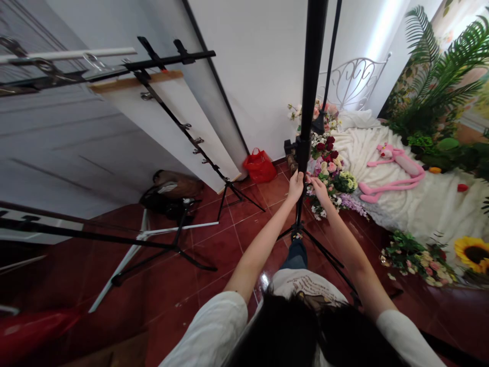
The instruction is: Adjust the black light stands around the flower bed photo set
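A tall black light stand point(311, 66) rises upright in front of me on spread tripod legs. My left hand point(295, 187) is closed around its pole, with the thumb lying along the near side. On the pole's right side is my right hand point(319, 190), its fingers pinched together close to the pole. Whatever lies between those fingertips is too small to make out. Just above my left hand, a black clamp knob point(291, 147) sticks out from the pole.
Left stands a backdrop frame point(171, 109) with clips. A red bag point(260, 165) sits by the wall. Tripod legs point(191, 260) spread across the tiled floor point(214, 250). To the right are flowers point(328, 165), white fabric point(405, 216), a pink plush toy point(405, 165) and a sunflower point(473, 253).
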Demonstrator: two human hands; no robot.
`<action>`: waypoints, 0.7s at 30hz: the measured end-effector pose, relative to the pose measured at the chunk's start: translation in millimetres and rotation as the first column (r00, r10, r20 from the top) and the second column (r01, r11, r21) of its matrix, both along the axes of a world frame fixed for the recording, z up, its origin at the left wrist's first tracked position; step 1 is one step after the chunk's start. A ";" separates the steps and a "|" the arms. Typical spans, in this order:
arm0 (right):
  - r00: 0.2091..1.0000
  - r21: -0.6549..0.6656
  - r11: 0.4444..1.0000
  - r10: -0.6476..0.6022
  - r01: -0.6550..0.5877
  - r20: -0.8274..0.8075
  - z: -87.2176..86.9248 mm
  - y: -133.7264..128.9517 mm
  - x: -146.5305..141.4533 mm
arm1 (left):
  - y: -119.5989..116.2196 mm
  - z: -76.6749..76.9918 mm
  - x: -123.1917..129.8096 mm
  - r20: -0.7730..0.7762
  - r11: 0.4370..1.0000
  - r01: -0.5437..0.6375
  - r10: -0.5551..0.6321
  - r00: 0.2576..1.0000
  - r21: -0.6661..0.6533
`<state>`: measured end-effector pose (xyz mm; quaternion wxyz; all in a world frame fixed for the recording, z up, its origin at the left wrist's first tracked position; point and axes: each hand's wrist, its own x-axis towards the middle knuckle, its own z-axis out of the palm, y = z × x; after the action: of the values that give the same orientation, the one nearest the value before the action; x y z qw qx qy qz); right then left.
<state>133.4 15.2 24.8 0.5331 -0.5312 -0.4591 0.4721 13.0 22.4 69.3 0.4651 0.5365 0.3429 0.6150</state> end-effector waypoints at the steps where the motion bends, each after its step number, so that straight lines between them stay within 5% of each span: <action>1: 0.999 0.014 1.000 0.004 -0.004 -0.035 -2.7 -3.9 -1.0 | 0.8 -2.5 1.3 0.020 1.000 0.015 -0.015 1.000 -0.009; 9: 0.967 -0.014 0.999 0.039 -0.044 -0.251 -26.3 -17.7 -10.2 | 1.6 -5.2 4.0 0.012 0.995 -0.042 0.043 0.999 -0.088; 21: 0.982 0.022 0.995 -0.095 0.100 -0.164 -32.6 -12.5 -25.2 | -3.1 2.0 4.4 -0.016 0.991 -0.060 0.059 0.998 -0.121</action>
<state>108.2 2.6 -7.9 0.5993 -0.5046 -0.3946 0.4801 17.4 19.3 71.3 0.4761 0.5008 0.3983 0.6032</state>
